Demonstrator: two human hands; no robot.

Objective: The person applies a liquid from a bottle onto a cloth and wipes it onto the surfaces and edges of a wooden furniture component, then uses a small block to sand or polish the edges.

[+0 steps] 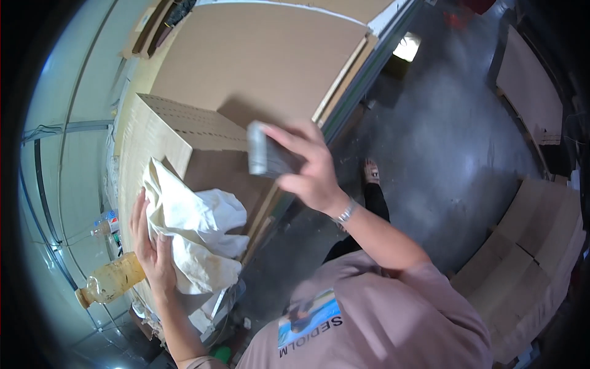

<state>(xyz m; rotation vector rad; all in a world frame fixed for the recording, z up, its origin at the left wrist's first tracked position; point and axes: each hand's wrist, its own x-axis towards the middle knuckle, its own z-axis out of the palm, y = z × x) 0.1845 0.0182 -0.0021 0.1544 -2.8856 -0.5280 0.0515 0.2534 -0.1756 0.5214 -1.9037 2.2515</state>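
My left hand [153, 246] has a crumpled white cloth [196, 234] between its thumb and fingers, at the left end of the workbench. Slightly blurred, my right hand [310, 163] grips a grey rectangular block [264, 150] by its sides, raised in front of a brown box-like piece [218, 172]. Rows of small dark holes run along a face of that piece, and its top is pale wood-coloured. The cloth covers part of its near end. Close to my left fingers is a clear bottle [114, 280] of yellowish liquid.
Behind the piece lies a large brown board [258, 55] on the workbench. A smaller plastic bottle [104, 222] stands by the pale wall at left. Flat brown boards are stacked [522, 246] at lower right, and another panel [531, 92] leans at far right.
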